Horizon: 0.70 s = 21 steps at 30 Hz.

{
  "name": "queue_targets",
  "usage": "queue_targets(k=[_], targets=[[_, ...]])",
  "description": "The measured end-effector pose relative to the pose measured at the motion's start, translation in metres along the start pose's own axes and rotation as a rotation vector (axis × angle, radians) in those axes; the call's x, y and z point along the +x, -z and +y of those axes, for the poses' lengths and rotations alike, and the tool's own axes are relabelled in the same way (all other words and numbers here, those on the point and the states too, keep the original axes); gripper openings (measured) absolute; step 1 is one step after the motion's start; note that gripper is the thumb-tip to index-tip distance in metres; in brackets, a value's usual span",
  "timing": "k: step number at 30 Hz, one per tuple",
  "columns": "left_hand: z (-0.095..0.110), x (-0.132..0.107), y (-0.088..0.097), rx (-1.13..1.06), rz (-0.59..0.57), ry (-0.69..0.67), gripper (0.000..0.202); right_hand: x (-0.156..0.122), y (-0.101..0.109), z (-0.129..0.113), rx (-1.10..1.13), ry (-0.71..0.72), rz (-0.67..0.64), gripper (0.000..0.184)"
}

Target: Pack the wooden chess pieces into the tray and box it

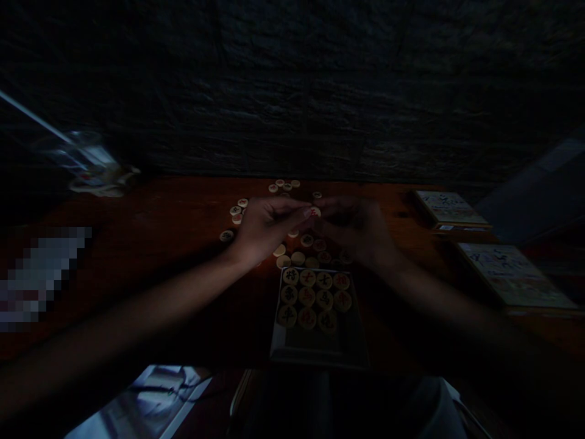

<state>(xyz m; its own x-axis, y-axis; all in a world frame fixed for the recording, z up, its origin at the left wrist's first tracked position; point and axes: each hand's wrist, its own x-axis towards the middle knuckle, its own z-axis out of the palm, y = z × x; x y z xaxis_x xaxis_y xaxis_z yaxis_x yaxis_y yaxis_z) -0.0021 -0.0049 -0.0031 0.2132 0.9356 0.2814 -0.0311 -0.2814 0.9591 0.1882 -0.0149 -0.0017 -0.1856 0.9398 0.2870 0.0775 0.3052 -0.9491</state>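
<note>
Both hands meet above the middle of the wooden table. My left hand [267, 231] pinches a round Chinese chess piece [315, 212] with a red character, thumb and fingers at its left edge. From the other side, the closed fingers of my right hand [354, 228] reach the same piece; dim light hides some of that grip. Just below the hands lies a shallow box [320, 353] with chess pieces in rows, black and red characters facing up. Loose pieces [306, 241] lie under and around my hands, some blank side up, others partly hidden.
Two flat boxes with printed lids, one [452, 208] behind the other [514, 274], lie at the right. At the back left stands a clear container [98, 158]. A dark stone wall [292, 91] rises behind the table [183, 256]. A blurred pale item [43, 274] is at left.
</note>
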Motion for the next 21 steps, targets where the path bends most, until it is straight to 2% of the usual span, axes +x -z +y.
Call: queue_targets(k=[2, 5, 11, 17, 21], targets=[[0.0007, -0.0007, 0.0000, 0.012, -0.002, 0.017, 0.020, -0.0006, -0.0004, 0.0027, -0.008, 0.014, -0.002, 0.048], [0.0015, -0.0011, 0.0001, -0.007, -0.004, 0.046, 0.016, -0.0014, 0.0007, 0.0046, -0.064, 0.083, 0.025, 0.041], [0.0010, -0.0011, 0.0001, -0.132, -0.031, 0.124, 0.018, -0.0048, 0.0052, 0.0012, -0.429, 0.370, 0.081, 0.021], [0.0007, 0.0030, 0.0017, -0.413, -0.173, 0.361, 0.023, -0.0063, 0.0047, 0.0006, -0.409, 0.406, 0.065, 0.025], [0.0024, 0.0041, 0.0029, -0.501, -0.248, 0.467, 0.024, -0.0058, 0.0044, 0.0007, -0.361, 0.416, 0.047, 0.030]])
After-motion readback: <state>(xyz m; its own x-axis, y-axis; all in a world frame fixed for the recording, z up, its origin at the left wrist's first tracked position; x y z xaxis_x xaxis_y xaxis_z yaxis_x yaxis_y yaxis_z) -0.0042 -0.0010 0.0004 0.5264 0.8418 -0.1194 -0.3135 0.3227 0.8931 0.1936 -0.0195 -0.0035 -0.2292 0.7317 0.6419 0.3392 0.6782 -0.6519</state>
